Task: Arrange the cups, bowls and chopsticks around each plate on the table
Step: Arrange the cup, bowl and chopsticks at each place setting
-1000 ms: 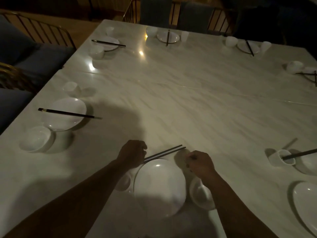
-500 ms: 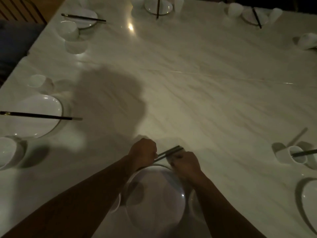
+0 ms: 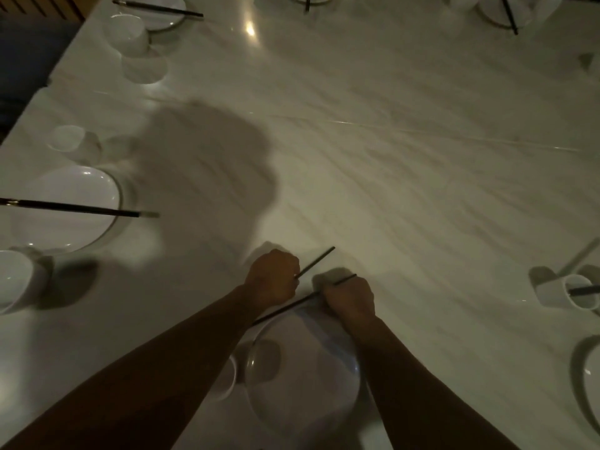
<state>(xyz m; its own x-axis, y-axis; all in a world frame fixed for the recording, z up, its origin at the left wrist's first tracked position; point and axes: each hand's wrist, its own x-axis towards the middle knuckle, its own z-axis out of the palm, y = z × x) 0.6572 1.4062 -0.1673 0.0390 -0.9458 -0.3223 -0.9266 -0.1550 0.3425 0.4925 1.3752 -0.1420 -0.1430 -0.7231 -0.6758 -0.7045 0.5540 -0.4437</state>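
Note:
A white plate (image 3: 302, 378) lies on the marble table (image 3: 389, 177) right in front of me. My left hand (image 3: 272, 277) is closed on one dark chopstick (image 3: 316, 262), whose tip sticks out to the upper right. My right hand (image 3: 350, 298) is closed on the other chopstick (image 3: 285, 309), which slants across the plate's far rim. A small white dish (image 3: 225, 381) shows left of the plate, partly under my left forearm. Whatever sits right of the plate is hidden by my right arm.
To the left is another setting: a plate (image 3: 68, 209) with chopsticks (image 3: 74, 207) across it, a cup (image 3: 69, 142) and a bowl (image 3: 16, 280). A cup (image 3: 571, 292) holding a chopstick stands at the right, with a plate edge (image 3: 584, 378) below. More settings line the far edge.
The two chopsticks, held together as a pair before, are now apart, one in each hand. The camera has tilted down and closer to the table.

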